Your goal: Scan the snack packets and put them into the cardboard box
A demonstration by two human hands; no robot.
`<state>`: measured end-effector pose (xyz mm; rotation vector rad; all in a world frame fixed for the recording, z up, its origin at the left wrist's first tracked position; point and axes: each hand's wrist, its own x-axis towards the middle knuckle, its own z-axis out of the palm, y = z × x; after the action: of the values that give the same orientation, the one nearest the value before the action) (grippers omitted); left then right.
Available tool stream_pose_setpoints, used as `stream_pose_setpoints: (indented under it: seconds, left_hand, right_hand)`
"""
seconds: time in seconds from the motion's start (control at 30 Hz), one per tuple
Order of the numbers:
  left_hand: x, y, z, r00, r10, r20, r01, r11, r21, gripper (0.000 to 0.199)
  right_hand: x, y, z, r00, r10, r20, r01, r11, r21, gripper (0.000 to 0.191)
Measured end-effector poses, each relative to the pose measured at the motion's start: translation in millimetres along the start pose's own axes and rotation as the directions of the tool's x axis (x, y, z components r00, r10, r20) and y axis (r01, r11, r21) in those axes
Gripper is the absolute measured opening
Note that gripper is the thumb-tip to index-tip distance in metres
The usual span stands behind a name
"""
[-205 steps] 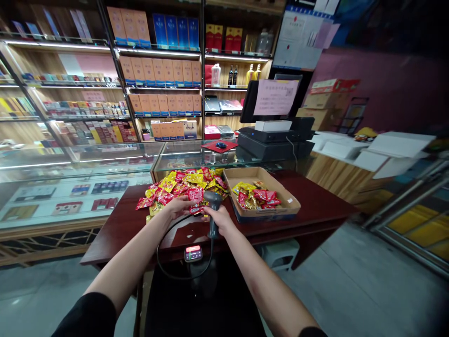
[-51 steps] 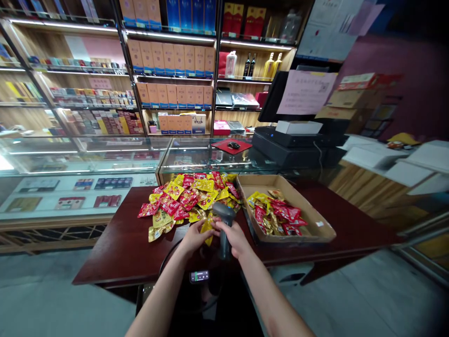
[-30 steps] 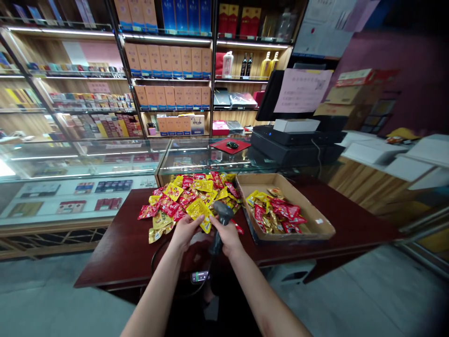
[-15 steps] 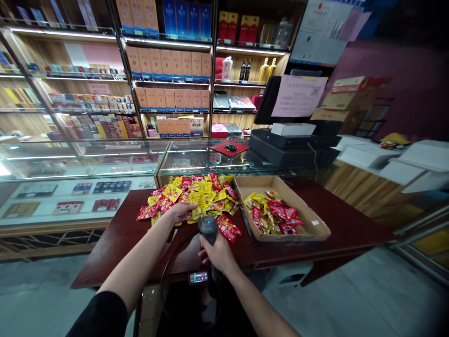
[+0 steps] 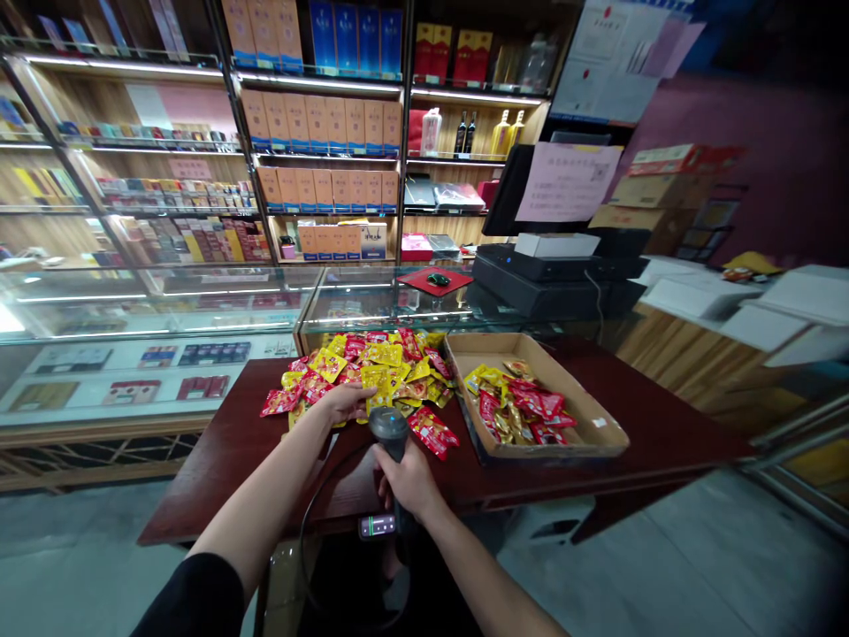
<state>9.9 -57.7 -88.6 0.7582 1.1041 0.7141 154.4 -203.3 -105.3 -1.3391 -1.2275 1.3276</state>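
Observation:
My right hand [image 5: 409, 478] is wrapped round the handle of a black barcode scanner [image 5: 389, 426], its head tilted up over the front of the table. Just left of and beyond the scanner, my left hand [image 5: 346, 402] pinches the edge of a yellow snack packet [image 5: 377, 382] at the near side of a heap of red and yellow packets [image 5: 328, 364]. One red packet [image 5: 432, 432] lies apart, to the right of the scanner. A shallow cardboard box [image 5: 600, 433] on the right holds several red, yellow and gold packets.
The dark red table [image 5: 199, 478] stands against a glass display counter [image 5: 165, 310]. On the counter are a mouse on a red mat [image 5: 455, 281] and a black till with a monitor [image 5: 508, 190]. A phone-like lit screen [image 5: 378, 526] sits at the table's front edge, near the scanner cable.
The scanner and my right hand have shifted slightly left and its fingers have curled in closer. My left hand keeps hold of the yellow packet, almost in place.

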Motion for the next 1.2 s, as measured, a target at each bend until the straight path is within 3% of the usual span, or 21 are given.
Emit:
stream_pose_setpoints:
  seconds: [0.17, 0.4, 0.53, 0.63, 0.7, 0.8, 0.9, 1.07, 1.2]
  left_hand:
    - [1.3, -0.7, -1.0, 0.998, 0.056, -0.019, -0.055, 0.998, 0.018, 0.035]
    - [-5.9, 5.1, 3.7, 1.0, -0.01, 0.021, 0.01, 1.0, 0.0, 0.029]
    - [-7.9, 5.0, 3.8, 1.0, -0.015, 0.022, 0.015, 1.0, 0.004, 0.026]
    - [-14.2, 4.3, 6.2, 0.997, -0.024, 0.077, 0.024, 1.0, 0.001, 0.025]
    - [-21.1, 4.0, 9.1, 0.992, -0.021, 0.126, 0.022, 1.0, -0.011, 0.022]
    - [-32.2, 3.8, 13.9, 0.981, -0.018, 0.192, 0.02, 1.0, -0.005, 0.021]
    - [-39.4, 5.1, 19.0, 0.978, -0.019, 0.208, 0.01, 0.999, 0.041, 0.022]
    - [-35.4, 13.9, 40.1, 0.983, 0.011, 0.183, -0.03, 0.994, 0.101, 0.027]
    - [-19.5, 27.9, 80.2, 0.988, 0.048, 0.147, -0.066, 0.99, 0.126, 0.031]
  right_hand:
    - [1.0, -0.5, 0.5, 1.0, 0.003, 0.0, -0.003, 1.0, -0.009, 0.032]
    - [6.5, 5.6, -0.7, 1.0, 0.02, -0.008, -0.02, 0.999, 0.044, 0.035]
    - [19.4, -3.9, -13.6, 0.99, -0.056, -0.13, 0.065, 0.996, 0.065, 0.034]
    - [34.5, -19.9, -27.6, 0.95, -0.134, -0.283, 0.151, 0.988, 0.037, 0.023]
    - [45.6, -29.4, -34.8, 0.96, -0.046, -0.278, 0.094, 0.982, 0.165, 0.025]
    - [60.1, -37.1, -40.2, 0.979, 0.106, -0.174, -0.03, 0.919, 0.393, 0.027]
    - [67.9, -39.7, -43.4, 0.974, 0.214, -0.077, -0.149, 0.856, 0.495, 0.022]
    - [67.2, -52.8, -63.9, 0.957, 0.281, -0.076, -0.208, 0.843, 0.496, 0.017]
    - [62.5, -74.2, -102.7, 0.965, 0.233, -0.12, -0.134, 0.832, 0.538, 0.015]
